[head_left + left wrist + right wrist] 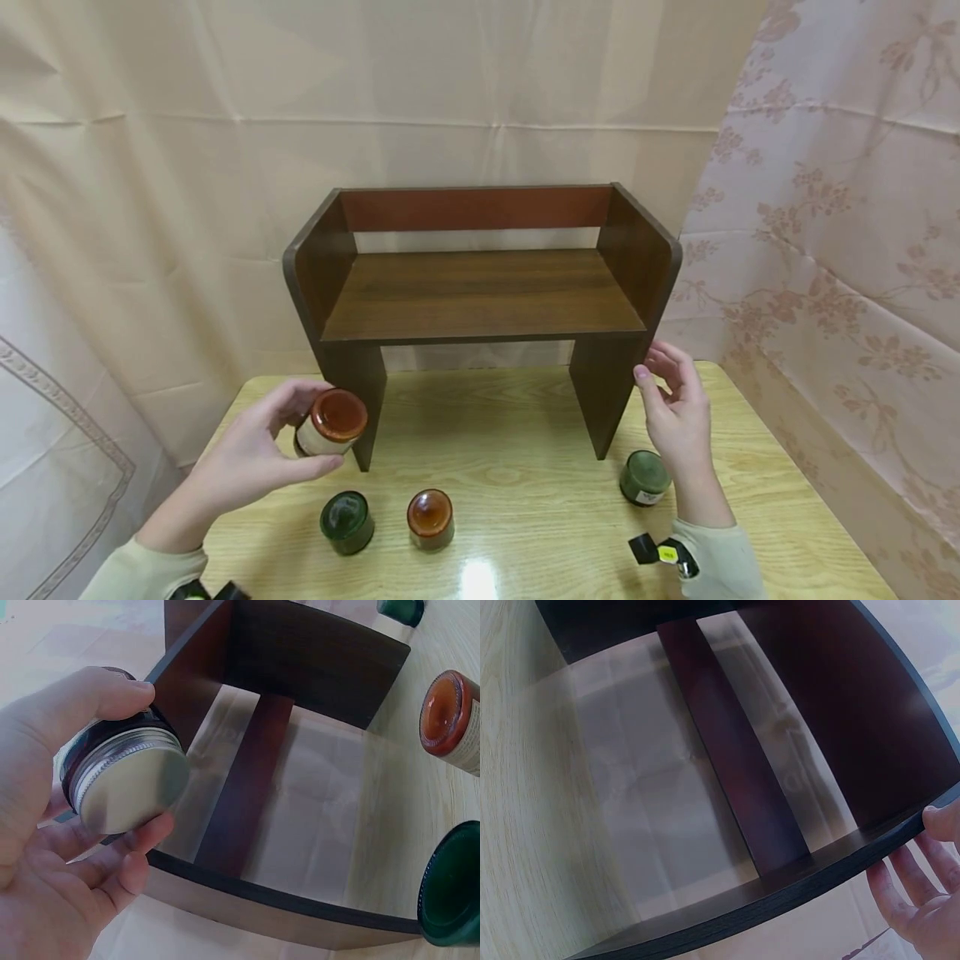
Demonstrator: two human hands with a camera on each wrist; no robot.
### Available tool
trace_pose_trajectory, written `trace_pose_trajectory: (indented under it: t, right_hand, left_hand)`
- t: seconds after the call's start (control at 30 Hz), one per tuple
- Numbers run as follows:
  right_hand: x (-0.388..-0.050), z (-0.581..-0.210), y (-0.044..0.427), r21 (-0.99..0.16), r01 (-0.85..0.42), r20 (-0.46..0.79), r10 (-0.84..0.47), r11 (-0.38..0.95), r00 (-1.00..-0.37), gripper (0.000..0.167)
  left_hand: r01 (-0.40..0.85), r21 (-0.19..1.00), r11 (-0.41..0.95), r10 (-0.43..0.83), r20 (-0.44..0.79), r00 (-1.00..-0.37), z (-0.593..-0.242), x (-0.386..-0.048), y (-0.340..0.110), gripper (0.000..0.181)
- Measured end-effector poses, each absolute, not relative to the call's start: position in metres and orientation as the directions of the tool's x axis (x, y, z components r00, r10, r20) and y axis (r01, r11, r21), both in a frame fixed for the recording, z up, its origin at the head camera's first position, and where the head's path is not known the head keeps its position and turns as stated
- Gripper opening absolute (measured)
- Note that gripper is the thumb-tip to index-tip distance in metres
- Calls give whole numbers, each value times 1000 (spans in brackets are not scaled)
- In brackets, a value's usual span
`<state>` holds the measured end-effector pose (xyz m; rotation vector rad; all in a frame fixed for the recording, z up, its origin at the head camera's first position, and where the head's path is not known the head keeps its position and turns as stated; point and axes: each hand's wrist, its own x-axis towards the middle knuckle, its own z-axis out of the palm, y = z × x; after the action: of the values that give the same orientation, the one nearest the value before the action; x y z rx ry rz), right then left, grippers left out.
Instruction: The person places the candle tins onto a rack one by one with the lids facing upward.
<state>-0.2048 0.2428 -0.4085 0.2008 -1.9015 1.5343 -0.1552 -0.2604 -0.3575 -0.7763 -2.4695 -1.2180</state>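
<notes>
While a dark green jar (347,522) and an orange jar (431,518) stand nearest on the worktop (517,508), the step in hand looks like a carry: left hand (255,457) grips the amber jar (330,429) between thumb and fingers, off the worktop, tilted, close to the left panel (322,258) of the rack (483,292). A paler green jar (645,477) stands outside the rack, near the right forearm (701,496). The right hand (678,408) is up at the right panel (637,258), thumb at the front edge, fingers toward the outer side; firm grip or light touch, can't tell. Probably steadying.

Next move on the amber jar calls for clearing the left panel's edge, plus a wrist turn if it's to stand lid up.

View diffs: head gets its glass base facing up; left wrist gets the silver lid (135,791), hidden from head. Right wrist shows no jars. Both wrist views look under the shelf board (450,283) and catch a dark red crossbar (247,784); board blocks it from head. Only head has the upper back rail (480,208), with beige curtain (480,75) behind.
</notes>
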Motion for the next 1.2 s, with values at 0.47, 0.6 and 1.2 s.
trace_pose_trajectory:
  t: [0.47,0.6,1.2]
  right_hand:
    - [-204,-409,244,-805,-512,587,285,299,-758,41]
    - [-204,-409,244,-806,-514,587,287,294,-757,41]
    - [-204,-408,242,-814,-507,577,296,282,-761,40]
  left_hand:
    - [623,663,414,372,502,-781,-351,-156,-251,76]
    - [614,657,437,366,494,-789,-349,-155,-248,76]
    - [588,695,414,358,469,-807,-346,-155,-240,74]
